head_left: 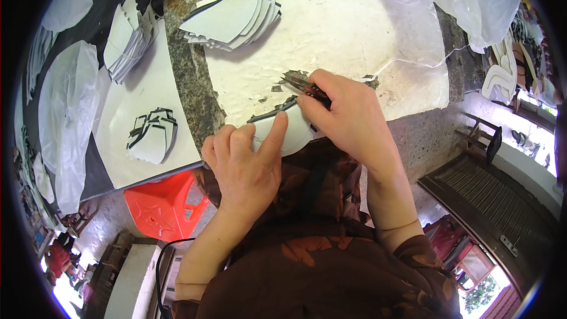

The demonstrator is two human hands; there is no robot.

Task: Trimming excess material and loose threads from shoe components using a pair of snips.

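**benchnewbie:** Speckled granite table (189,77) with a big white worn sheet (354,29) laid over it, right? What are the hands up to?

**oldcutter:** Yep. Right hand (348,115) has its grip clenched around a thin dark tool (301,85), tip poking out toward the left over the sheet. Left hand (248,159) isn't grasping anything, fingers mostly curled, index finger stretched out and pressing down on a white curved piece (292,136) at the near table edge, right between both hands.

**benchnewbie:** How does that piece look?

**oldcutter:** White, rounded, with a dark strip along its upper edge. Mostly hidden under the hands.

**benchnewbie:** Other stuff?

**oldcutter:** Fanned stack of same-looking white pieces with dark edges (233,18) at the far side, smaller pile (153,136) on a white board to the left, clear plastic bags (68,100) further left, red plastic stool (162,204) below the table.
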